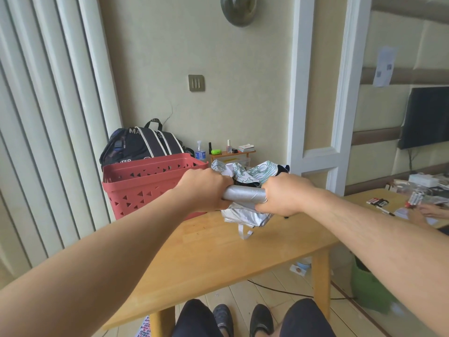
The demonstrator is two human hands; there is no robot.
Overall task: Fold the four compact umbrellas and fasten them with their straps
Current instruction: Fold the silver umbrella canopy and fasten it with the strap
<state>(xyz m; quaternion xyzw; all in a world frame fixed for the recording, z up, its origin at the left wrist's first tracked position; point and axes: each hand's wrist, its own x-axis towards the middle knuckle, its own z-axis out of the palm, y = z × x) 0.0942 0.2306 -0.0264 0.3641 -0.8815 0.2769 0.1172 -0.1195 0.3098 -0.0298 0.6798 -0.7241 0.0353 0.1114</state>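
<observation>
1. Silver umbrella (244,194) held level above the wooden counter (201,249), rolled tight between both hands, likely so the canopy wraps snug before strapping
2. Loose silver canopy folds (245,215) hanging below the roll, down to the counter, with the silver strap (244,233) dangling free, not yet fastened
3. Left hand (202,189) curled round the roll's left end, fingers wrapped under
4. Right hand (285,194) curled round the right end, thumb side gripping; hard to tell whether it also pinches the loose fabric beneath
5. White patterned umbrella (245,172) lying unfolded just behind the hands, beside the red basket (145,183), waiting its turn; the other umbrellas not clearly made out
</observation>
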